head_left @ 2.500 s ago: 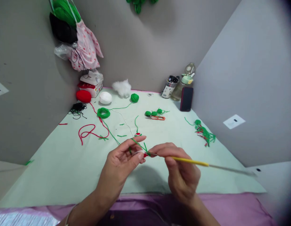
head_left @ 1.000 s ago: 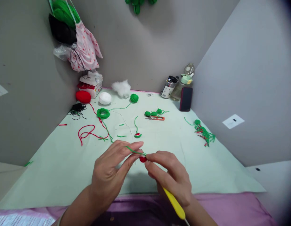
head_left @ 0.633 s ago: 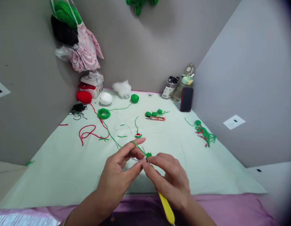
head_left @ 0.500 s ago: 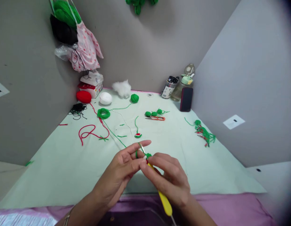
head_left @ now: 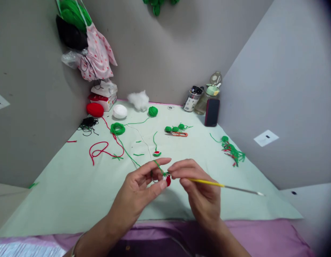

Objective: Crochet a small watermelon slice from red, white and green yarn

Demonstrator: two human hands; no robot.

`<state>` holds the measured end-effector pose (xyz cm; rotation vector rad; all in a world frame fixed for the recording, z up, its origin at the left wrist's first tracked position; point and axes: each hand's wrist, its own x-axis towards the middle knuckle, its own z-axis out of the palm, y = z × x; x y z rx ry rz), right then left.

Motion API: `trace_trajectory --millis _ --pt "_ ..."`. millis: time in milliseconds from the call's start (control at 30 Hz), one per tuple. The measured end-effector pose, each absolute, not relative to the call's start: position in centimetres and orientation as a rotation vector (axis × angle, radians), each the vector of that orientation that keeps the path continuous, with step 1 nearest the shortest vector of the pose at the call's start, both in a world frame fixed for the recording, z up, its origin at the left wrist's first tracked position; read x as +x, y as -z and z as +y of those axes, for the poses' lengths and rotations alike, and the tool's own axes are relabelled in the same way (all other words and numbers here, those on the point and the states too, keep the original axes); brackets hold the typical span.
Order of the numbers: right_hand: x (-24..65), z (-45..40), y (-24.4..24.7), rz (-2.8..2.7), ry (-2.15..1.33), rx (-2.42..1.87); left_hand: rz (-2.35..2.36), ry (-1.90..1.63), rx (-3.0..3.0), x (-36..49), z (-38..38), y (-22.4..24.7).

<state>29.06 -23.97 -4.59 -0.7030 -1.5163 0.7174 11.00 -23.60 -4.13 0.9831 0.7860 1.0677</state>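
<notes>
My left hand pinches a small crochet piece in red, white and green between thumb and fingers. Green yarn runs from the piece over my raised left index finger. Closed around a yellow-handled crochet hook is my right hand. The hook lies nearly level, its rear metal end pointing right, and its working tip is at the piece, mostly hidden by my fingers. Just beyond my hands lies a similar finished-looking red, white and green piece with a green tail.
Behind are a green yarn coil, red yarn, a white ball, a green ball and white stuffing. Orange thread snips lie mid-table. A phone leans at back right; yarn scraps lie right.
My right hand has turned the hook from pointing steeply down toward me to nearly level, rear end to the right. More of the piece's red part now shows.
</notes>
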Motion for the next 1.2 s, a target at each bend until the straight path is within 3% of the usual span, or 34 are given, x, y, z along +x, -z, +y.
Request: trace_trajectory --millis 233,400,467,633,1067,1200 --pt "28.4 -24.3 4.5 -1.607 -0.517 -0.782 0.77 -1.123 0.842 11.5 -23.2 4.4" --pt "28.2 -24.8 5.4 -1.843 0.055 -0.834 0.726 -1.101 0.694 11.8 -23.4 4.7" --pt "28.2 -24.9 5.7 -1.881 0.123 -0.803 0.68 -1.021 0.643 11.9 -23.5 4.7" --pt "28.4 -24.7 5.5 -1.692 -0.281 -0.744 0.613 -0.929 0.543 11.9 -23.3 4.4" --pt "29.2 -23.9 5.1 -1.169 -0.955 -0.685 0.769 -1.012 0.725 10.9 -23.2 3.9" --pt "28.9 -24.0 5.0 -1.245 -0.972 -0.673 0.753 -1.039 0.768 11.4 -23.4 4.2"
